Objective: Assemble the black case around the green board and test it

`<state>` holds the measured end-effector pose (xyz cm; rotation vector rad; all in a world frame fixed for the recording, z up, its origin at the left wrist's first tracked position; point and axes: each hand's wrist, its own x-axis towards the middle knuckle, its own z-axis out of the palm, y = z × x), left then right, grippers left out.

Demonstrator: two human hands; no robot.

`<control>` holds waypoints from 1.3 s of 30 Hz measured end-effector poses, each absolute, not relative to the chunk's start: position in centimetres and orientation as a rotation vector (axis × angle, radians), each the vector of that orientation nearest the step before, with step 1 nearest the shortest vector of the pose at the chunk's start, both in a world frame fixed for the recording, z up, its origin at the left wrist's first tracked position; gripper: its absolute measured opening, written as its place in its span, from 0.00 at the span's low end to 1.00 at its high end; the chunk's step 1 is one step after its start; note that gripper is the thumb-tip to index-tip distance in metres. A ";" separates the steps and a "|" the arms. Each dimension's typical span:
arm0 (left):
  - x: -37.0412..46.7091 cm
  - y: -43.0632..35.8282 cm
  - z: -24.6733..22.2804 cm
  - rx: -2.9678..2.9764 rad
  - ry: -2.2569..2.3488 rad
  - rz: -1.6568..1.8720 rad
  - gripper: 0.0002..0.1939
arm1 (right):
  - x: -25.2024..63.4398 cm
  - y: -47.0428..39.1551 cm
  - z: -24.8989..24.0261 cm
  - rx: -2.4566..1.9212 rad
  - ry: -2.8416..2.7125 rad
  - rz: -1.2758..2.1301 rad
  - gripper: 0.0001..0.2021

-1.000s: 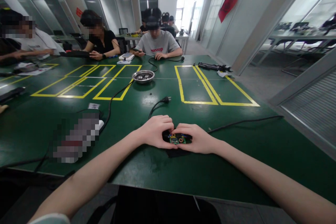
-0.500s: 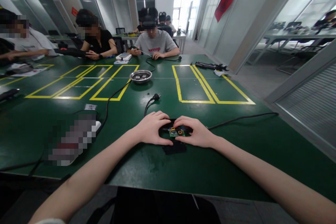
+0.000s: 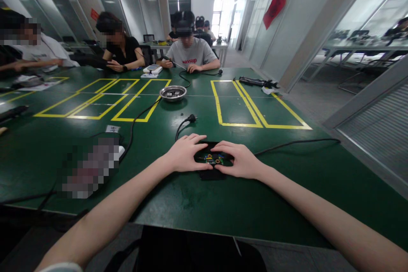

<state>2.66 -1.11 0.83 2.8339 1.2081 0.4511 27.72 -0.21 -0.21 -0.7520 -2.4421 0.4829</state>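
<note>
A small green circuit board (image 3: 214, 160) with copper-coloured ring coils lies within a black plastic casing (image 3: 212, 175) at the near middle of the table. My left hand (image 3: 186, 153) curls round the left side, thumb along the near edge and fingers at the far side. From the right, my right hand (image 3: 241, 160) grips the same piece, its fingertips over the board's far edge and its thumb at the near edge. Parts of the casing are hidden behind my fingers. Just beyond my left hand lies a black power plug (image 3: 191, 118) on its cord.
The green table (image 3: 178, 204) carries yellow tape outlines. A steel bowl (image 3: 173, 98) holds small metal parts. A blurred-out object (image 3: 92, 168) lies left; a black cable (image 3: 296, 144) runs right. A folded tripod-like item (image 3: 258, 82) lies far right. Co-workers (image 3: 191, 53) sit opposite.
The circuit board now sits lower and flatter in the black casing, with my thumbs nearer each other at its near edge. The whole view has shifted slightly.
</note>
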 end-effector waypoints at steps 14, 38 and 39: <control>1.9 -0.5 1.3 2.719 1.127 0.488 0.06 | 27.9 0.4 -0.6 -0.862 -2.365 0.455 0.17; 1.9 -0.9 1.9 2.582 1.001 0.712 0.09 | 29.7 0.5 0.5 -0.667 -2.386 0.321 0.08; 1.9 -1.0 1.8 2.526 0.967 0.716 0.08 | 29.8 0.4 0.6 -0.631 -2.392 0.334 0.08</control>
